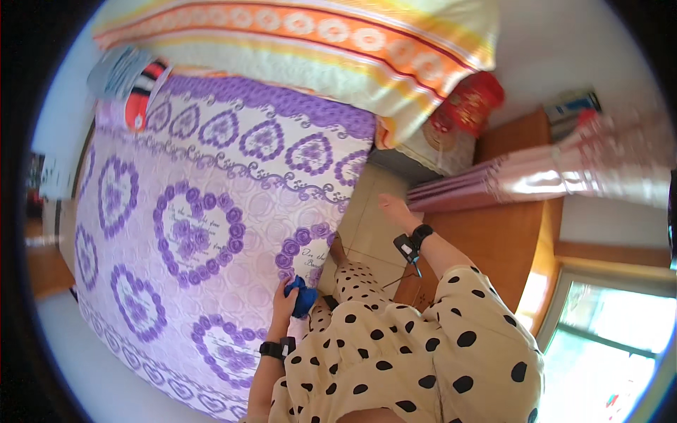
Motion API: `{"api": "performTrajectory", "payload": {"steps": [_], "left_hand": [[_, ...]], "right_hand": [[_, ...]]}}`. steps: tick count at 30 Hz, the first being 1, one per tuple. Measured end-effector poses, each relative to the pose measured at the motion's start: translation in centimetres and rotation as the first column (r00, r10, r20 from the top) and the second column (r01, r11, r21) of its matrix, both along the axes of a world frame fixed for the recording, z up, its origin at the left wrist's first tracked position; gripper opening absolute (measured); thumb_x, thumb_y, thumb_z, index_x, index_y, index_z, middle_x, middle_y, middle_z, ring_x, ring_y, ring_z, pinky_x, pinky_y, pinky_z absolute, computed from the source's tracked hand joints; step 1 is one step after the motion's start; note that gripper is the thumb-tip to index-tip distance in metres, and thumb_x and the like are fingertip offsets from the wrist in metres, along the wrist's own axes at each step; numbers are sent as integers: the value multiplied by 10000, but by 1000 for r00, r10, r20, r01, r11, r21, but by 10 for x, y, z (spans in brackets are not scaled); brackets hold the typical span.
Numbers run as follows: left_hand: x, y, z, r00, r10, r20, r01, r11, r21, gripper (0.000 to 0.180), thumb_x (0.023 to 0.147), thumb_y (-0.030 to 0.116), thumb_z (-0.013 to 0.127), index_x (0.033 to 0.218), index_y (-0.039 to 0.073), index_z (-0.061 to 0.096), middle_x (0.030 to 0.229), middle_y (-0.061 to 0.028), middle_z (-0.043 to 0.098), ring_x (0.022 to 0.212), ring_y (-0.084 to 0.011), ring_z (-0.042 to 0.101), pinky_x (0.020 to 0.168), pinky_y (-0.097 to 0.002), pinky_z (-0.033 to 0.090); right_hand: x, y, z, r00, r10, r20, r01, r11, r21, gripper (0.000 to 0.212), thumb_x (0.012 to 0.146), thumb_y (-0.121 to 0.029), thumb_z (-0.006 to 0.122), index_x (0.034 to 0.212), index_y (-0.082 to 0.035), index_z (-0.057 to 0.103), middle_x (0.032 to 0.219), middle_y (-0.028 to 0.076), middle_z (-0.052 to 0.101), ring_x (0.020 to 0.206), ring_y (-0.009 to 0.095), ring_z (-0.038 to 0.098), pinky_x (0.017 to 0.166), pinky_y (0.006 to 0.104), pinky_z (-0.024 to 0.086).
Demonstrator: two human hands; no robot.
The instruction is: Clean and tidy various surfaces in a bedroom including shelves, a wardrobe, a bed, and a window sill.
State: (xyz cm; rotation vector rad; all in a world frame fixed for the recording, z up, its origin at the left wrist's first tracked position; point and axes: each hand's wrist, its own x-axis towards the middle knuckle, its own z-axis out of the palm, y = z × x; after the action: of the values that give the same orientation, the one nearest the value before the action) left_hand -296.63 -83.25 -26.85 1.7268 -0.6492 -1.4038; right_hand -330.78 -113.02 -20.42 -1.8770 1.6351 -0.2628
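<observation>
My left hand (283,304) is closed around a crumpled blue cloth (302,297) at the near right edge of the bed. Beneath it spreads a white and purple bedspread (271,204) with heart-shaped rose wreaths. My right hand (396,211) reaches out over the gap between the bed and the wooden furniture, beside the lower end of a pink curtain (486,185). Its fingers are small in view and look loosely apart, with nothing seen in them. Both wrists wear black bands with small devices.
A yellow and orange striped cloth (303,32) covers the bed's far end. Folded grey, red and black fabric (134,81) lies at the far left. Red items (476,102) sit on a small stand. A wooden cabinet (493,254) and a bright window (606,345) are at right; tiled floor (374,225) shows between.
</observation>
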Motion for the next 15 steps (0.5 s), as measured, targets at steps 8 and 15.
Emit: {"api": "performTrajectory", "payload": {"steps": [8, 15], "left_hand": [[-60, -49, 122, 886, -462, 33, 444, 829, -339, 584, 923, 233, 621, 1432, 41, 409, 1336, -122, 526, 1191, -205, 526, 1013, -320, 412], [-182, -41, 244, 411, -894, 180, 796, 256, -549, 674, 889, 195, 679, 1477, 95, 365, 1383, -142, 499, 1090, -199, 608, 949, -301, 472]], "right_hand": [[28, 224, 134, 788, -159, 595, -16, 960, 279, 578, 963, -438, 573, 1418, -101, 461, 1353, 109, 530, 1142, 169, 548, 935, 313, 478], [-41, 315, 182, 360, -523, 773, 455, 821, 345, 406, 950, -291, 617, 1283, -63, 582, 1025, 39, 639, 891, 106, 590, 785, 250, 501]]}}
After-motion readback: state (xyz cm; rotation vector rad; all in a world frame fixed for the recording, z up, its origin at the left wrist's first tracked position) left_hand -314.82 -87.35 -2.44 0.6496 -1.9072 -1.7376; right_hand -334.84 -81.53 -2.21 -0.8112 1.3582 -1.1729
